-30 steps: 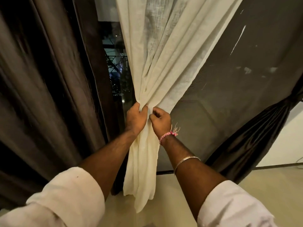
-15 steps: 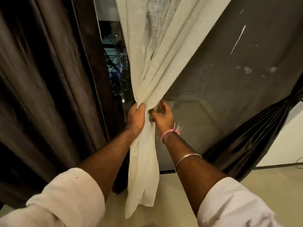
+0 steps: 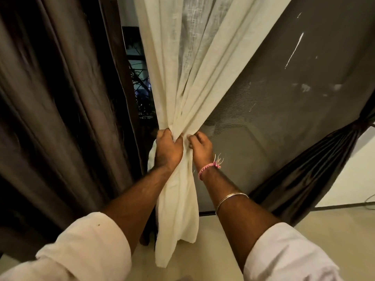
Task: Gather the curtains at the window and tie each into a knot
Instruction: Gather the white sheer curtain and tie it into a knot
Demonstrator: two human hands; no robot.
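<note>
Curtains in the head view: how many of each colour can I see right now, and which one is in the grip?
Cream sheer curtain: 1, gathered, in the grip of the left hand; the right hand pinches its edge.
Dark brown curtains: 2, one hanging loose at left, one bunched at far right.
Total: 3

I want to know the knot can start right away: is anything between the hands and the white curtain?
Nothing visible. The left hand grips the gathered white curtain, and the right hand pinches it alongside.
</note>
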